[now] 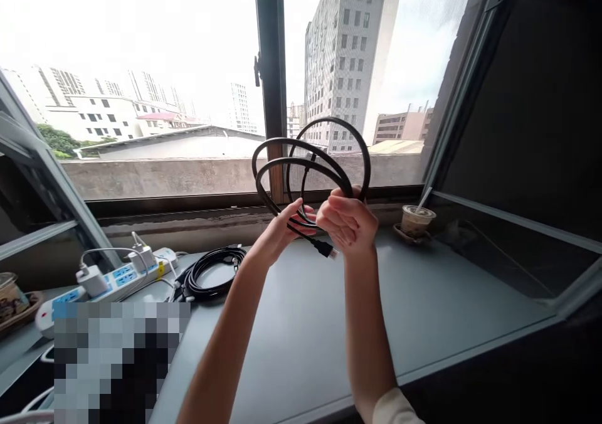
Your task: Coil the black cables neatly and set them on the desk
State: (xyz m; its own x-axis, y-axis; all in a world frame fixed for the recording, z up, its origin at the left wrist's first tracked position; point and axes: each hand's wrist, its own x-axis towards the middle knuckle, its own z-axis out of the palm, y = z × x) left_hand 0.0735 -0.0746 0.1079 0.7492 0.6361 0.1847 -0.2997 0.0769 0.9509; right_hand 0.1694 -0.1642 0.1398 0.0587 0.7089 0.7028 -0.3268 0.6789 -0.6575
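A black HDMI cable [365,154] is held up in loose loops above the grey desk, in front of the window. My right hand [348,220] is closed round the gathered loops, its fingers curled in. My left hand [285,229] is at the lower left side of the loops, the cable running between thumb and fingers; part of this grip is hidden. One plug [324,248] with a metal tip hangs just below the two hands. Another cable end stands up inside the loops.
On the grey desk [301,336], a second coiled black cable [197,280] lies left of my left arm. Beside it is a white power strip [113,283] with chargers. A drink cup [416,220] with a straw stands back right, another cup [12,295] far left. Window frames border the desk.
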